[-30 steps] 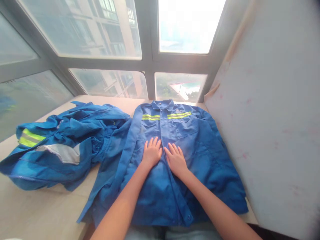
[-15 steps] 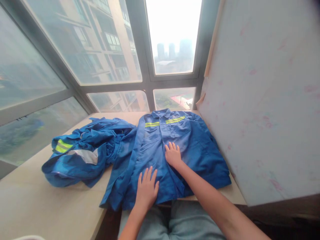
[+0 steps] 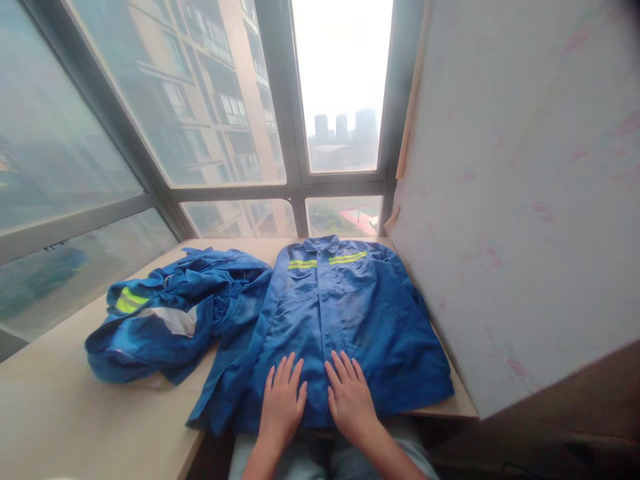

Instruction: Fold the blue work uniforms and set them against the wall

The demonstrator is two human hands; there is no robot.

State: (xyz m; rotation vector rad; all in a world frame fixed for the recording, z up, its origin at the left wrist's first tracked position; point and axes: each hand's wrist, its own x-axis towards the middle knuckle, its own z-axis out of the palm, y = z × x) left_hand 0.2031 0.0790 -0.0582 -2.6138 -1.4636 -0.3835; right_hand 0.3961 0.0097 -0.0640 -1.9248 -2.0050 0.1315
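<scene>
A blue work jacket [image 3: 345, 313] with yellow reflective stripes lies front side up, its collar toward the window. My left hand [image 3: 283, 399] rests flat on its lower front, left of the button placket, fingers spread. On the other side of the placket, my right hand [image 3: 350, 395] lies flat near the hem, fingers stretched out. Neither hand grips the cloth. The jacket's left-side sleeve stretches down toward the table's front edge; the other sleeve is partly hidden along the right side.
A crumpled blue garment [image 3: 165, 327] with a yellow stripe and a pale patch lies to the left, touching the jacket. Both are on a light wooden surface [image 3: 60, 407]. Framed windows [image 3: 295, 190] stand behind, and a pale wall panel [image 3: 500, 220] bounds the right side.
My right hand has moved down from the jacket's middle to near the hem, level with my left hand. The lower front now lies flatter. The camera view has tilted up slightly.
</scene>
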